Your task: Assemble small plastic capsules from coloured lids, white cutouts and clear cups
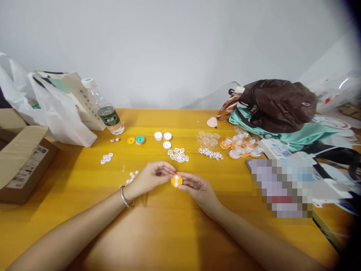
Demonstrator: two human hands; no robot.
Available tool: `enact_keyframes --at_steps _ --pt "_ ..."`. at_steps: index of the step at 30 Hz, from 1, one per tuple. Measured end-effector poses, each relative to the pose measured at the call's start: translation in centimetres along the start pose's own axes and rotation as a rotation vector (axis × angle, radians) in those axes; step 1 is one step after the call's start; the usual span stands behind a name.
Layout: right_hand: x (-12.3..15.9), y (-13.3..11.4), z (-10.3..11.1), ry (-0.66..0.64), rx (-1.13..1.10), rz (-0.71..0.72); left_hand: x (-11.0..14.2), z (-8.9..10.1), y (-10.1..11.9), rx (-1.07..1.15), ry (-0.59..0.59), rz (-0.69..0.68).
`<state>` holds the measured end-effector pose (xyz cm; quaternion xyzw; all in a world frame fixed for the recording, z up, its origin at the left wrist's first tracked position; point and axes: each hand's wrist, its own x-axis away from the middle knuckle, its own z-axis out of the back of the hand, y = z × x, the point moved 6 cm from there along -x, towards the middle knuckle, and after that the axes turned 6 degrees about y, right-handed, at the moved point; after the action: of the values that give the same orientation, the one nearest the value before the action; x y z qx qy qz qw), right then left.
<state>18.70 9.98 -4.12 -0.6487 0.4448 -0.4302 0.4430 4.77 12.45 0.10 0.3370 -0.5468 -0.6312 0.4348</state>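
Your two-handed grip, left hand and right hand, is clamped on the orange disc; tilt it and the white pieces, if loose, could spill.

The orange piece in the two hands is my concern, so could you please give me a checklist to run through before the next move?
1. Orange piece steadied: ok, fingers of the left hand and right hand are on it.
2. White parts inside it fully seated: cannot tell, too small in view.
3. One hand free: not ok, both are on the piece.
4. White spoked pieces nearby: ok, a cluster lies on the table just beyond the hands.
5. Water bottle capped: ok, its cap is on.
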Motion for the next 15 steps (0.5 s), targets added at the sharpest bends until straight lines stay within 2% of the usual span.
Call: enact_keyframes --at_steps 2,4,8,9,12,15 --pt "-0.1 0.0 0.0 -0.003 0.013 0.005 0.1 0.0 0.0 -0.038 0.004 -0.014" --pt "-0.2 -0.1 0.1 0.010 0.033 0.004 -0.1 0.9 0.6 -0.166 0.063 -0.074" --pt "-0.3 -0.1 0.4 0.050 0.066 0.006 -2.0 5.0 3.1 -0.607 0.327 -0.333" --pt "-0.4 -0.1 0.4 0.056 0.071 0.010 -2.9 6.1 3.5 -0.706 0.360 -0.368" --pt "-0.5 -0.1 0.4 0.066 0.085 0.015 -6.3 8.3 3.3 -0.926 0.333 -0.352" --pt "-0.5 0.0 0.4 0.058 0.087 0.027 -9.4 8.8 1.9 -0.959 0.220 -0.295"
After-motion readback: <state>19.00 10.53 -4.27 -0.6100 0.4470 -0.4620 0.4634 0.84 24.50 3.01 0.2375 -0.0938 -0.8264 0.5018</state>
